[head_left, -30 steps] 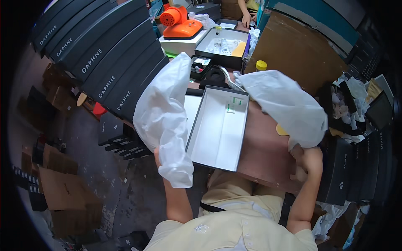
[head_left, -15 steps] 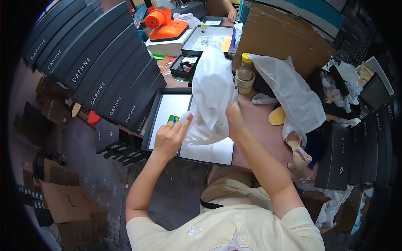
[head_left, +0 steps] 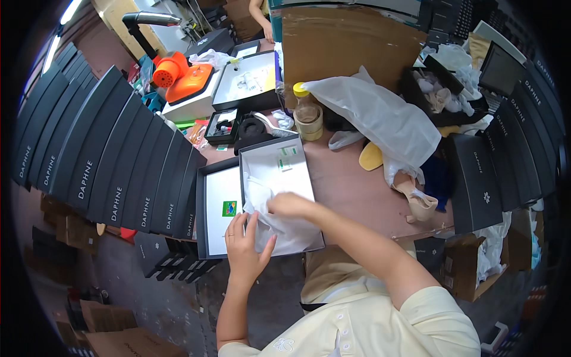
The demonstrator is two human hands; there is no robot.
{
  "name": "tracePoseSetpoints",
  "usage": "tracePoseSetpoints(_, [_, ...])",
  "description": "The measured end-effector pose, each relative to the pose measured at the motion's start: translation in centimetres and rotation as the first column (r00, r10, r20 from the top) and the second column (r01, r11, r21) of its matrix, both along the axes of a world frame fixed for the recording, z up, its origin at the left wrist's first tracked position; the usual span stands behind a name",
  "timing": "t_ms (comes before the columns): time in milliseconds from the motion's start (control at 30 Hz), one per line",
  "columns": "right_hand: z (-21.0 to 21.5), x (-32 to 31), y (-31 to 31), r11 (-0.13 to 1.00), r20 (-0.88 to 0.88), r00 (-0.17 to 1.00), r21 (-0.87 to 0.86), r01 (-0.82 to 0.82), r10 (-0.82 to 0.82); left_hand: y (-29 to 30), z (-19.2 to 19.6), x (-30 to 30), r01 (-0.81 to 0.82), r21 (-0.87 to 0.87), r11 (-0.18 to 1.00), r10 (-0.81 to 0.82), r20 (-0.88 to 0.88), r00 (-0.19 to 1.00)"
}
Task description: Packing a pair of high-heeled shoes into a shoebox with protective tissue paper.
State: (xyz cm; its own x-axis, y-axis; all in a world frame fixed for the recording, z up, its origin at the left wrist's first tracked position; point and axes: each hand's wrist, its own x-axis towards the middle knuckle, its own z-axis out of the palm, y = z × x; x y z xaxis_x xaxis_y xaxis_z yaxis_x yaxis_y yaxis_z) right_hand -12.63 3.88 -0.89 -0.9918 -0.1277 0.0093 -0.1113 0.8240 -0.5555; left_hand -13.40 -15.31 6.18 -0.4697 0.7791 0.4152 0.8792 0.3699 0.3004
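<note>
An opened dark shoebox lies before me in two white-lined parts, side by side and overlapping. In the right-hand part [head_left: 260, 156] a thin white bag [head_left: 295, 233] lies crumpled toward its near end; what it contains is hidden. My right hand [head_left: 290, 206] has its fingers curled into the top of this bag, gripping it. My left hand [head_left: 245, 241] is at the near-left side of the bag, fingers spread, thumb close to the white material. The left-hand part [head_left: 217, 189] bears a small green card [head_left: 229, 208]. Small pale green-and-white packets [head_left: 286, 158] lie in the right-hand part's far end.
Dark shoeboxes [head_left: 113, 160] lean in a row on the left; more stand at right [head_left: 473, 178]. Beyond my right hand are a yellow-capped bottle [head_left: 308, 110], another white bag [head_left: 380, 119] and a beige shoe [head_left: 419, 205]. An orange device [head_left: 189, 82] stands at the back left.
The white bag, held up over the box before, is now down inside its right-hand part. My right hand has lowered with it. The view has shifted.
</note>
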Motion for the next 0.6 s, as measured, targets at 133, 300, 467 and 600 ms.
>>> tracePoseSetpoints(133, [-0.5,-2.4,1.6,0.732,0.352,0.700,-0.058,0.679,-0.621,3.2,-1.6,-0.9,0.230,-0.125,0.965,-0.242,-0.090,0.966])
tracePoseSetpoints(300, [-0.2,-2.6,-0.5,0.750,0.379,0.712,-0.064,0.658,-0.592,4.5,-3.0,-1.9,0.373,-0.386,0.844,-0.399,0.015,0.917])
tracePoseSetpoints(467, [2.8,-1.2,-0.4,0.737,-0.350,0.706,0.059,0.673,-0.616,3.8,-2.7,-2.1,0.317,-0.456,0.831,-0.312,0.090,0.946])
tracePoseSetpoints(600, [9.9,0.0,0.6,0.722,-0.472,0.709,0.196,0.663,-0.523,4.1,-2.8,-1.9,0.279,-0.470,0.837,-0.274,0.082,0.958])
